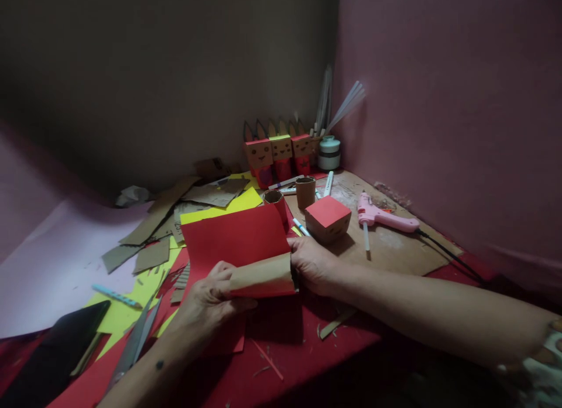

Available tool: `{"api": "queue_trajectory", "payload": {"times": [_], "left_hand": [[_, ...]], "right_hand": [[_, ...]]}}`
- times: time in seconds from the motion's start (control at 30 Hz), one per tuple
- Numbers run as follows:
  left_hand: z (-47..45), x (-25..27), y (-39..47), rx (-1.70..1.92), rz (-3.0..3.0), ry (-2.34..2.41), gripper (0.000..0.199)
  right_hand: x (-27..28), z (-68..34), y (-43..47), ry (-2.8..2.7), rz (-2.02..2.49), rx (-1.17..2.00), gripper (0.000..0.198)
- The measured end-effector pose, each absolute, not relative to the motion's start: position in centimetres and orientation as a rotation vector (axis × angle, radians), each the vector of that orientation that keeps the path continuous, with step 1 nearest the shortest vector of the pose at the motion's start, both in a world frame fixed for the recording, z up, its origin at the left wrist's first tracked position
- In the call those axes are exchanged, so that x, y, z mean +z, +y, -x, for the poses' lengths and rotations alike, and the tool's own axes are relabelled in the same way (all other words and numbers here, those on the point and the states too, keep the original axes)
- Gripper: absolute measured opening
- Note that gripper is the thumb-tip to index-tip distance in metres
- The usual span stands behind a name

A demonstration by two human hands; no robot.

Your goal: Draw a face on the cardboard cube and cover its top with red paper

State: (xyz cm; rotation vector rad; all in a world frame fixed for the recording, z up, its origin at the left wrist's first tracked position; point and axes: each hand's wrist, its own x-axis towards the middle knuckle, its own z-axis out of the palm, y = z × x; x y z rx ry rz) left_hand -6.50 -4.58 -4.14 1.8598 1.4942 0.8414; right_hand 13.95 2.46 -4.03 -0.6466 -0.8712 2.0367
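A sheet of red paper stands up behind a curved piece of brown cardboard, and both are held above the red tabletop. My left hand is closed around the cardboard's left end, thumb along the lower edge. At the right end, my right hand grips the cardboard and paper edge; some of its fingers are hidden behind them. Just beyond my right hand sits a cardboard box with a red top. Two short cardboard tubes, one brown and one red, stand behind the paper.
A pink glue gun lies on a cardboard mat at right, its cord trailing right. Cardboard scraps, yellow paper, a blue pencil and scissors lie at left. Box-headed figures and a lidded jar stand at the back.
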Motion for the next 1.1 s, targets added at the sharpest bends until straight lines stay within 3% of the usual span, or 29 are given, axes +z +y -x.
{"api": "queue_trajectory", "payload": {"times": [0.13,0.5,0.77,1.1], "left_hand": [[6.7,-4.3,-4.6,0.768,-1.963,1.496,0.007],[5.4,-3.3,-4.8,0.77,-2.391,1.387,0.029],[6.2,-3.2,-4.6,0.467,-2.323,1.416,0.026],[6.0,-3.0,-5.0,0.461,-2.313,1.413,0.027]], "right_hand": [[-3.7,-13.8,2.4,-0.902,0.705,2.108,0.034],[-3.8,-13.9,2.3,-0.902,0.812,2.116,0.026],[-3.7,-14.1,2.3,-0.921,0.838,2.118,0.029],[-3.6,-14.1,2.2,-0.911,0.832,2.096,0.03]]}}
